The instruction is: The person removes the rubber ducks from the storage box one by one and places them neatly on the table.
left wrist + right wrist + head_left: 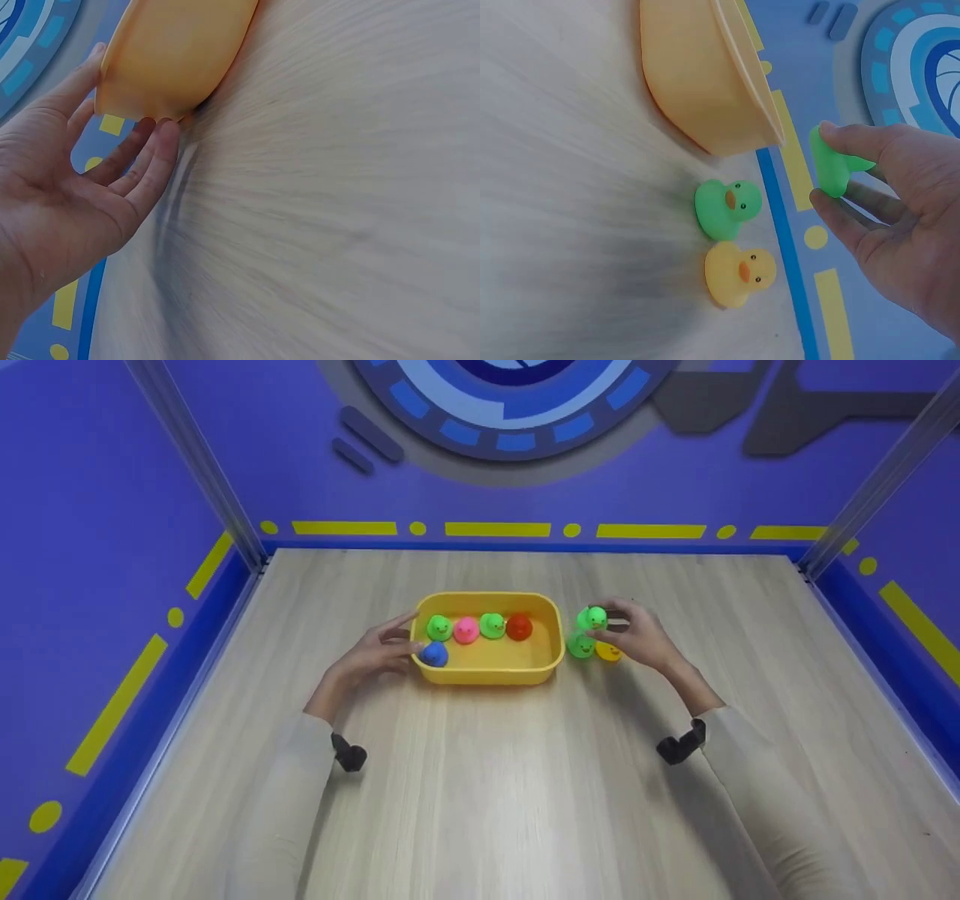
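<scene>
My left hand (375, 651) rests its fingertips on the left end of a yellow plastic bin (487, 677), fingers spread and lightly bent. Inside the bin sit a blue toy duck (434, 655), a pink one (466, 630), a red one (519, 627) and two green ones. To the right, my right hand (637, 634) pinches a green toy duck (829, 166) between thumb and fingers, raised above the table. Below it, another green duck (720, 210) and a yellow duck (739, 276) stand side by side on the table near the bin's right end.
The bin stands on a light wood-grain table (480, 780). Blue printed panels (480, 495) with yellow dashes wall in the back and both sides. A black wrist strap (682, 742) is on each sleeve.
</scene>
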